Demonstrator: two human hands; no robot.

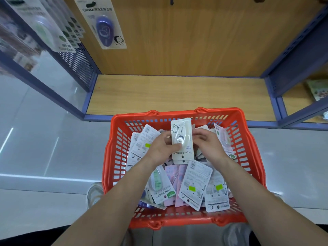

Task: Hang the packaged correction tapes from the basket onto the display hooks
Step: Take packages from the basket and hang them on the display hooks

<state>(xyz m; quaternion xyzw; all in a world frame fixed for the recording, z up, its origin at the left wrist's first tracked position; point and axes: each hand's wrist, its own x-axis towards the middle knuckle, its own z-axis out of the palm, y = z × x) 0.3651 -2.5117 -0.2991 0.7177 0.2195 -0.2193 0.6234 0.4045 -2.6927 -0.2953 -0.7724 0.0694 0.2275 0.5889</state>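
white blister pack, slatted basket

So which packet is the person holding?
The white packet with the cartoon face, held up between the left hand and right hand. The rest in the red basket lie loose.

Raised over heap in red mesh basket: white-card correction tape pack, clear blister with white dispenser, print upside down, hang hole at near end. Pinched at left edge by left grip, at right edge by right grip. Heaped loose in basket: many more packs, mostly face-down packs with barcodes and green stickers; green-tape pack and pink cards near front. Hung upper left on wooden back panel: purple-tape pack. Farther left: blurred row of green packs. Dark hook at top edge.
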